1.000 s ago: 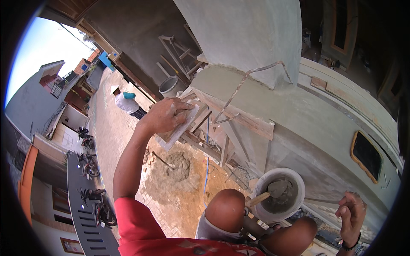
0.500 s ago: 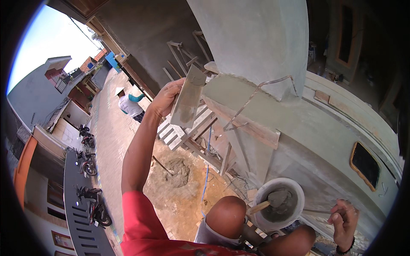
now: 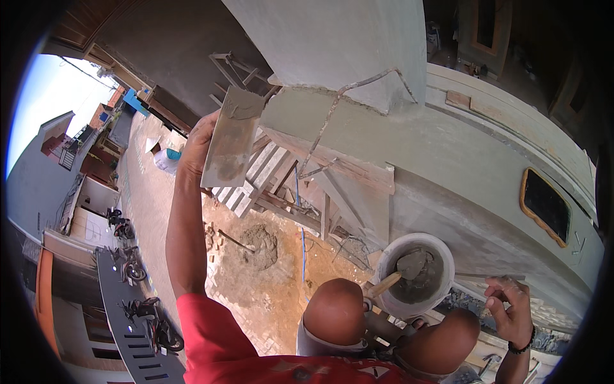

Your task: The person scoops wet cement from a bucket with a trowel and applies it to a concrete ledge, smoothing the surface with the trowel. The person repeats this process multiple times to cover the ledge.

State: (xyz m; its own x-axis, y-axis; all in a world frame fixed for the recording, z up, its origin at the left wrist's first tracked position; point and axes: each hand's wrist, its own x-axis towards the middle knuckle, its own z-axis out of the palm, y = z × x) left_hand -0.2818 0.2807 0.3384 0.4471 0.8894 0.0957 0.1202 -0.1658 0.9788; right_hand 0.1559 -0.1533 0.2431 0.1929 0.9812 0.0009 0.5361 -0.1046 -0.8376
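My left hand (image 3: 202, 136) grips a flat rectangular plastering trowel (image 3: 229, 141), held tilted with grey paste on its upper end, left of the smeared grey ledge (image 3: 358, 131). A bent, spattered metal rod (image 3: 335, 109) crosses that ledge at the base of a smooth pillar (image 3: 352, 38). My right hand (image 3: 510, 307) is at lower right, fingers loosely bent apart and smeared with grey, nothing visibly in it. Between my knees and the wall, a white bucket (image 3: 414, 275) holds grey mortar and a wooden-handled tool (image 3: 385, 283).
Wooden slatted scaffolding (image 3: 262, 176) stands below the ledge, with a mortar heap (image 3: 259, 246) and blue hose (image 3: 302, 256) on the ground. A person (image 3: 166, 160) in a pale hat is on the paved lane at left, near parked motorbikes (image 3: 158, 326). A black panel (image 3: 543, 205) lies on the right-hand surface.
My left hand has risen and turned, bringing the trowel from beside the ledge's lower edge up to a tilted position showing its face. My right hand stays low at right, fingers shifted slightly.
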